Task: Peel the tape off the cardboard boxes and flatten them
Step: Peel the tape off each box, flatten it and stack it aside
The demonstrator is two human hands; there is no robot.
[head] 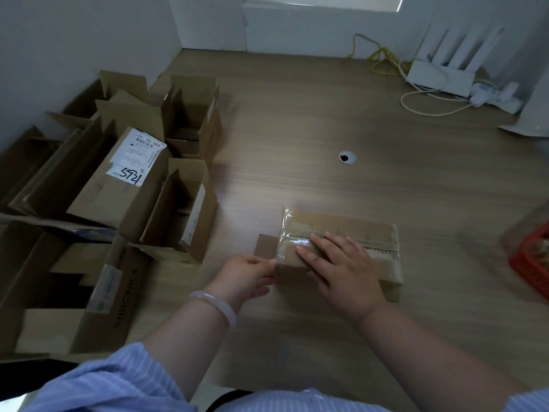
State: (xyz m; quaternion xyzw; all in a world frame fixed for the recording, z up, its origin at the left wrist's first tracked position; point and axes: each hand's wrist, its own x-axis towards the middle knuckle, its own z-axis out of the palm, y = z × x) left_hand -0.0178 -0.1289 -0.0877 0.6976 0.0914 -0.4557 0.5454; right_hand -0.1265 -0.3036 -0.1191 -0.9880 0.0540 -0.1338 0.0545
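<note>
Cardboard box point(381, 233) in lower centre: right hand point(341, 266) lies flat to steady it, grip of left hand point(246, 273) pinches the tape point(294, 240) end

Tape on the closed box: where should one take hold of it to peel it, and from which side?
Pinch the tape at its wrinkled edge on the left end of the box, coming from the left, where the left hand pinches now. There it wraps over the corner and looks loose; along the top seam it lies flat. The right hand presses flat on the box to steady it.
</note>
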